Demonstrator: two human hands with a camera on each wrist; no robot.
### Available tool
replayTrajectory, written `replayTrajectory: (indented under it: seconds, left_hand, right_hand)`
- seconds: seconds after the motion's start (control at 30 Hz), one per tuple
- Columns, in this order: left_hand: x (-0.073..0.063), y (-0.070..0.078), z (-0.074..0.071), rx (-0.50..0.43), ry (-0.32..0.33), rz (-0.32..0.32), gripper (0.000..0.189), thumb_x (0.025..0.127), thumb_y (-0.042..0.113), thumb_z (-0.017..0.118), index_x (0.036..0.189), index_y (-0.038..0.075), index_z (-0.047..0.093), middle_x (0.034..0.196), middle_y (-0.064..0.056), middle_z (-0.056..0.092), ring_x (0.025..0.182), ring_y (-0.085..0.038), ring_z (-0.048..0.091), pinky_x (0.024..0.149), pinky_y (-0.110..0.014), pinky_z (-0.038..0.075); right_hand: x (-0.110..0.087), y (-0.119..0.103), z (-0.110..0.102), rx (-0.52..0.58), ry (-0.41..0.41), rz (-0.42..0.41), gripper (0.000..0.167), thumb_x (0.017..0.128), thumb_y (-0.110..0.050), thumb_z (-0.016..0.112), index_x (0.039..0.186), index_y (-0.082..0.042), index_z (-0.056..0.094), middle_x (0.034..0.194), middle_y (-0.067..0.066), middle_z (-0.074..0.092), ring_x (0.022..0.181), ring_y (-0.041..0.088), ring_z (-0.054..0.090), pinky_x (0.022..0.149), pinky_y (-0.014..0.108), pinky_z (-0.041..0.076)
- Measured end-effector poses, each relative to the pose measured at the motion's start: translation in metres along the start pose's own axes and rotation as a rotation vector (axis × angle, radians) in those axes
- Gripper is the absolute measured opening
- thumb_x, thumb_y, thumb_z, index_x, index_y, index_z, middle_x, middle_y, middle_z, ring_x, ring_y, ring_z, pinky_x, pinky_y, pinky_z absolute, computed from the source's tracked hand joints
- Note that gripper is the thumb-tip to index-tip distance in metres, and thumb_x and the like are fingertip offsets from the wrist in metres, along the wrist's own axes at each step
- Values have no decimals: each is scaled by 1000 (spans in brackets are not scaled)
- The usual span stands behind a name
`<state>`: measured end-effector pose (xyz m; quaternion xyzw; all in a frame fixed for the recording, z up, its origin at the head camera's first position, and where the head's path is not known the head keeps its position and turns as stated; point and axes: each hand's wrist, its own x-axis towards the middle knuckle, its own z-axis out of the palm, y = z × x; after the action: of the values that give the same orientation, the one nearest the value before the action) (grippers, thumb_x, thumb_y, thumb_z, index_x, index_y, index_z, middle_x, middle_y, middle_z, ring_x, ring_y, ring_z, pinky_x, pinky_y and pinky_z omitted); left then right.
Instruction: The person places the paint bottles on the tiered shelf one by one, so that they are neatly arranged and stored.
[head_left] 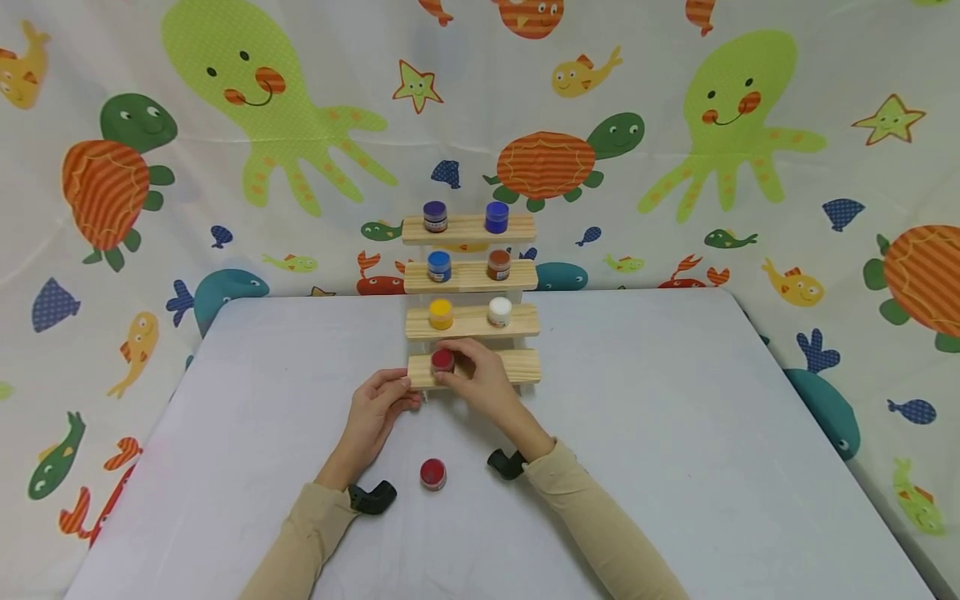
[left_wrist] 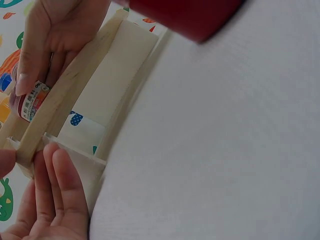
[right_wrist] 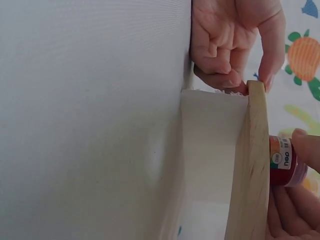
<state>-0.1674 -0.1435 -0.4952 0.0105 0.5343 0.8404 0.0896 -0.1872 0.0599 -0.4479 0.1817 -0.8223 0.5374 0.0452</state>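
Observation:
A tiered stand with wooden shelves (head_left: 522, 365) rises at the middle of the table. My left hand (head_left: 375, 412) pinches the left end of its lowest shelf, thumb above and fingers beneath. With thumb and fingers, my right hand (head_left: 483, 381) holds a small red paint jar (head_left: 442, 360) at the left part of that shelf. In the right wrist view the jar's base (right_wrist: 282, 160) meets the wood, its label showing. A second red paint jar (head_left: 432, 473) stands on the table between my forearms.
Higher shelves bear a yellow jar (head_left: 441, 313), a white jar (head_left: 499, 312), a blue jar (head_left: 439, 267), a brown jar (head_left: 498, 265), a purple jar (head_left: 435, 217) and another blue jar (head_left: 497, 217). A white cloth covers the table (head_left: 675, 433). A sea-animal curtain (head_left: 465, 108) hangs behind.

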Motion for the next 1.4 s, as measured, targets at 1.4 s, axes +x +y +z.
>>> replayTrajectory:
  seconds: [1.4]
  left_hand:
    - [1,1,-2,16,13,-29,32,101,8,58,125,-9,47,95,-9,67,84,-18,65,75,-26,57]
  right_hand:
    - [-9,-15,-21,-65,29,5,37,85,-7,78,119,0,65,115,11,68,106,26,63,96,37,52]
